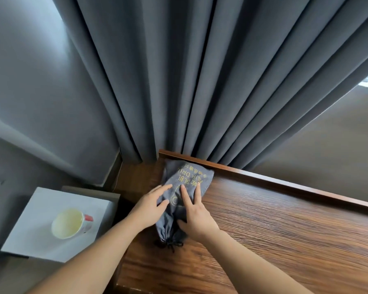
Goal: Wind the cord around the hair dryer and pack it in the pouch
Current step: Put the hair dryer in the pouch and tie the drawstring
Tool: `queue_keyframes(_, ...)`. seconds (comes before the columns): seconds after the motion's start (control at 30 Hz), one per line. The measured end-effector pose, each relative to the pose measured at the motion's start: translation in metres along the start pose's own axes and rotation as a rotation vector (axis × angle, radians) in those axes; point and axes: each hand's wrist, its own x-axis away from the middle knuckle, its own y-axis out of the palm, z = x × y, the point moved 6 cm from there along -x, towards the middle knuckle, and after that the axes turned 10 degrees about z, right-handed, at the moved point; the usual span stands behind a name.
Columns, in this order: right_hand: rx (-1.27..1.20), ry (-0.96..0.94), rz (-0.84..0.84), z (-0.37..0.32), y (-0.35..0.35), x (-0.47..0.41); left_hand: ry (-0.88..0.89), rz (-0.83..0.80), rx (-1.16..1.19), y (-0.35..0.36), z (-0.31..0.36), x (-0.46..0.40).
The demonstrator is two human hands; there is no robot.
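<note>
A grey cloth pouch (pixel 186 176) with yellow lettering lies bulging on the wooden table (pixel 274 225), its far end against the raised back edge. A dark drawstring (pixel 170 244) gathers its near end shut. My left hand (pixel 150 205) rests flat on the pouch's left side, fingers spread. On the pouch's right side lies my right hand (pixel 194 215), fingers pointing away and thumb near the neck. The hair dryer and its cord are hidden from view.
Grey curtains (pixel 200 81) hang right behind the table. To the left, lower down, a white square stand (pixel 36 236) carries a pale cup (pixel 69 223) with a red and white side. The table's left edge runs just beside the pouch.
</note>
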Motion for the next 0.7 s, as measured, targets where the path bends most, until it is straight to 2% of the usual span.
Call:
queue_keyframes(0.5, 0.017, 0.018, 0.029, 0.012, -0.021, 0.008, 0.013, -0.047, -0.041, -0.001, 0.003, 0.005)
queue_keyframes(0.7, -0.024, -0.032, 0.091, 0.015, -0.041, 0.017, 0.030, 0.034, -0.056, -0.008, 0.014, 0.018)
